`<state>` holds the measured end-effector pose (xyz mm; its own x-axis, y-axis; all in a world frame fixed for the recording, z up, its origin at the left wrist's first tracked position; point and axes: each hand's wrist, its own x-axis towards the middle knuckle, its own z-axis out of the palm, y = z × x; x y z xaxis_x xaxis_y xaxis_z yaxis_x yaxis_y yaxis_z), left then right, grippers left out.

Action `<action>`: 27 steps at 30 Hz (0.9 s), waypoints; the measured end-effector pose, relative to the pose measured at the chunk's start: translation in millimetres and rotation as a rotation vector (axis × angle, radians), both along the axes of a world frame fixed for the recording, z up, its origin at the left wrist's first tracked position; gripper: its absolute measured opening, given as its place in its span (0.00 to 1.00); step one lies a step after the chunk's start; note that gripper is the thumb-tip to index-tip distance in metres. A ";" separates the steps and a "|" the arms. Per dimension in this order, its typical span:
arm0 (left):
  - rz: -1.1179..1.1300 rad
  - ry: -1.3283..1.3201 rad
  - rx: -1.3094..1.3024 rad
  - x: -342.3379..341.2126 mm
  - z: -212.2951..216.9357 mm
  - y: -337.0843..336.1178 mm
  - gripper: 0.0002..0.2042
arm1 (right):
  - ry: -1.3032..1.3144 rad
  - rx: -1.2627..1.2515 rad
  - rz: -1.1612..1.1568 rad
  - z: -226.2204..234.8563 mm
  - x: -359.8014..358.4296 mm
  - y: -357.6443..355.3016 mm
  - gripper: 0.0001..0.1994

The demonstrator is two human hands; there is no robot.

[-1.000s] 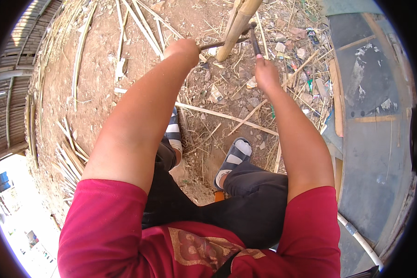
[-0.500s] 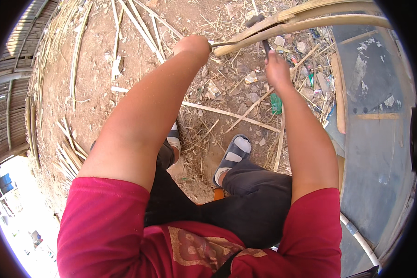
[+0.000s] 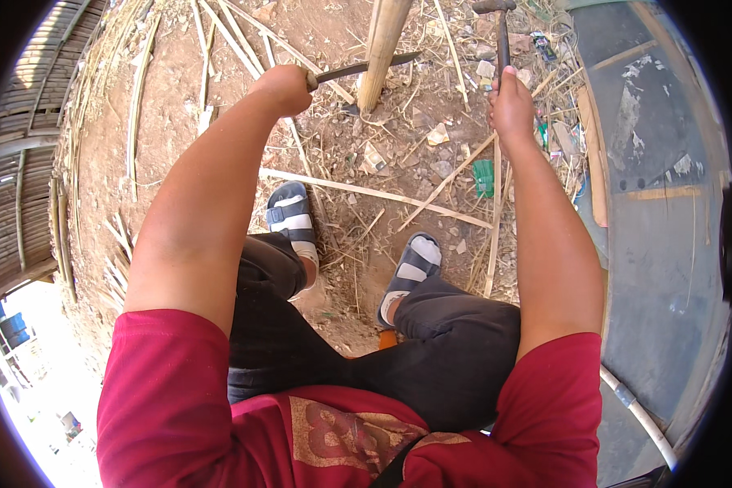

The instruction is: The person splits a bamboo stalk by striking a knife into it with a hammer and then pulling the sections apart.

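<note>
My left hand (image 3: 285,88) is closed round the handle of a long knife (image 3: 343,71). Its dark blade crosses a bamboo pole (image 3: 374,81) near the lower end and sticks out on both sides; how deep it sits in the bamboo I cannot tell. The pole rises toward the far edge, with its near end low over the dirt. To the right, my right hand (image 3: 512,110) grips a hammer (image 3: 503,49) by its dark handle. The hammer's head is up at the far edge, apart from the pole and the knife.
Bamboo strips (image 3: 382,198) lie scattered over the dirt, between and beyond my sandalled feet (image 3: 415,264). A green plastic piece (image 3: 484,177) and other litter lie below my right hand. Along the right runs a grey panel (image 3: 659,268); a woven bamboo wall (image 3: 24,163) stands at the left.
The bamboo pole has swung from pointing right to nearly straight away from me. My left hand and the knife moved left; my right hand moved right, bringing the hammer away from the pole.
</note>
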<state>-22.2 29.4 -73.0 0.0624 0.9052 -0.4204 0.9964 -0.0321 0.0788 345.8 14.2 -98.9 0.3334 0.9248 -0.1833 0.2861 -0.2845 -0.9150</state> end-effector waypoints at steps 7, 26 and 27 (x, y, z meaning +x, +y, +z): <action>0.006 0.032 -0.056 -26.0 3.1 -22.1 0.16 | -0.032 0.107 0.068 54.4 -11.8 -10.0 0.30; 0.075 -0.011 -0.068 -23.0 4.9 -43.9 0.14 | -0.446 0.048 0.077 45.1 -105.5 -94.5 0.25; 0.086 -0.003 -0.071 -21.1 1.9 -43.5 0.14 | -0.412 0.068 0.066 49.3 -107.5 -91.3 0.25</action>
<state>-43.3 -14.1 -71.1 -0.0134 0.8752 -0.4836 0.9950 0.0597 0.0804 238.2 -77.2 -49.6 0.3056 0.9520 0.0149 0.6476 -0.1964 -0.7362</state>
